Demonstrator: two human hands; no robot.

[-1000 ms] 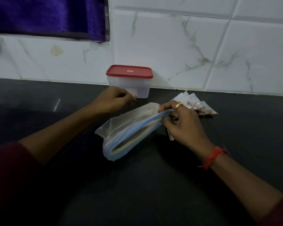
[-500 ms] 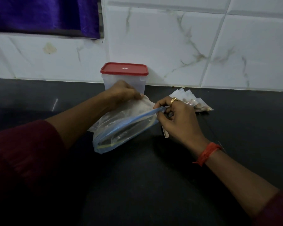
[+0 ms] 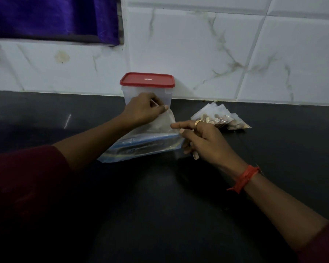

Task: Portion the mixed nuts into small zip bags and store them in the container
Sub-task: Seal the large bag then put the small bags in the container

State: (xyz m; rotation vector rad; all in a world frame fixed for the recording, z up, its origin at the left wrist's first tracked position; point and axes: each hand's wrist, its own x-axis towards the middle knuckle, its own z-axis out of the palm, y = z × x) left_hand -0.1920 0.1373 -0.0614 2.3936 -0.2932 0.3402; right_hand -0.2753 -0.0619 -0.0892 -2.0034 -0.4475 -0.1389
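Small bags of nuts (image 3: 220, 118) — roughly five, though dim light blurs the count — lie in one pile on the counter (image 3: 160, 205), right of one red-lidded container (image 3: 147, 80). One large zip bag (image 3: 144, 147) lies before it: left hand (image 3: 142, 109) pinches its top edge, right hand (image 3: 207, 143) pinches the seal's end.

Purple curtain (image 3: 51, 16) above dark countertop (image 3: 160, 215)

container (image 3: 147, 92) behind big bag (image 3: 141, 145), small bags (image 3: 221, 117) right.

Left grip (image 3: 144, 110) and right grip (image 3: 205, 143) side by side, both pinched (right forefinger (image 3: 177, 125) straight)
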